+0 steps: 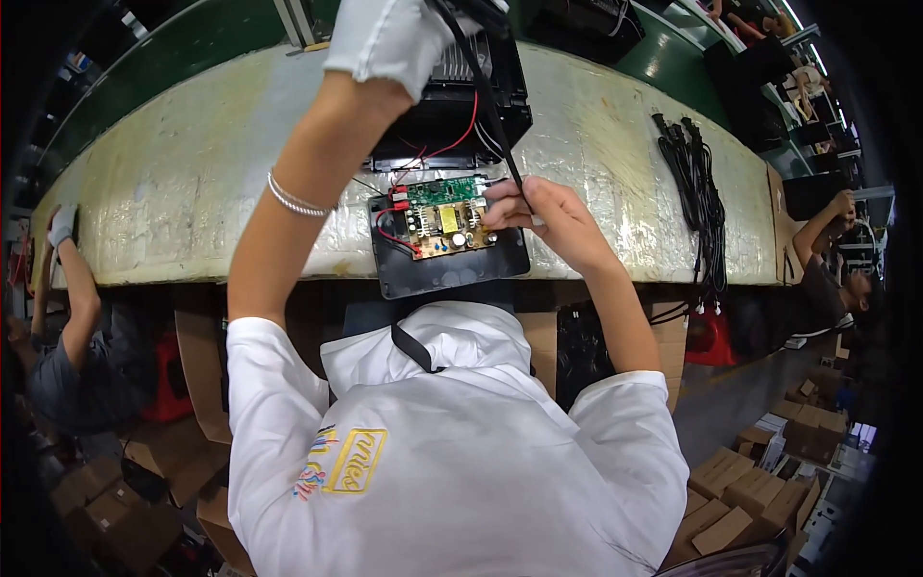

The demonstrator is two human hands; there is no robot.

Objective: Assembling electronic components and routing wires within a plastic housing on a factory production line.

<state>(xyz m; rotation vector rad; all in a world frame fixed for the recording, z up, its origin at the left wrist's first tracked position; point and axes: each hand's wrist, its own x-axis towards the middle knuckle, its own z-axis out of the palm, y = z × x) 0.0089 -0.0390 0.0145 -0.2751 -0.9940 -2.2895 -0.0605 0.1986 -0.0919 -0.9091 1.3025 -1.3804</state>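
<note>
My right hand (562, 219) is bare, its fingers closed in a pinch around the lower end of a black cord (495, 111). Those fingertips are at the right edge of a circuit board (447, 219), which carries a green section, a yellow transformer and red wires. The board lies on a black plastic panel (452, 274) at the near table edge. My left hand (389, 43), in a white glove, is at the cord's upper end; its fingertips are partly cut off by the top of the picture. Behind the board stands an open black housing (433, 130) with a finned metal part, joined by thin wires.
A bundle of black cords (694, 197) lies on the right of the worktable (221, 173). A co-worker's gloved hand (62, 226) is at the far left; another person (827, 279) sits at the far right. Cardboard boxes (760, 490) stand on the floor.
</note>
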